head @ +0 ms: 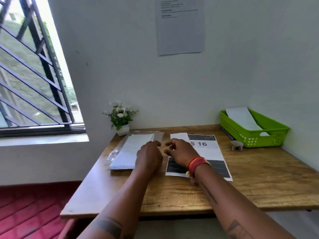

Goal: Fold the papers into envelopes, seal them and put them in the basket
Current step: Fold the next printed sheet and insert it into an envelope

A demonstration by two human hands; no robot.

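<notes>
Papers (133,152) lie in a white stack on the wooden worktop (259,178), directly under and beyond the left hand (149,156), partly on a clear plastic sleeve (114,152) that spreads out to that hand's left. The left hand rests knuckles up at the stack's right edge, fingers curled downward; whether it pinches a sheet cannot be told. The right hand (179,152), just beside the left and nearly touching it at the fingertips, hovers with fingers loosely curled and holding nothing visible; a red and orange band (196,163) circles its wrist. Beneath the right hand lies a printed sheet (212,152) with black blocks and the marking "S 16", and a narrow white slip (179,136) shows just beyond its fingers. Well to the right of the right hand stands a green basket (250,135) containing one folded white envelope (241,118); a tape roll (236,145) sits just in front of the basket. Beyond the left hand, a small potted plant (120,116) stands against the wall.
</notes>
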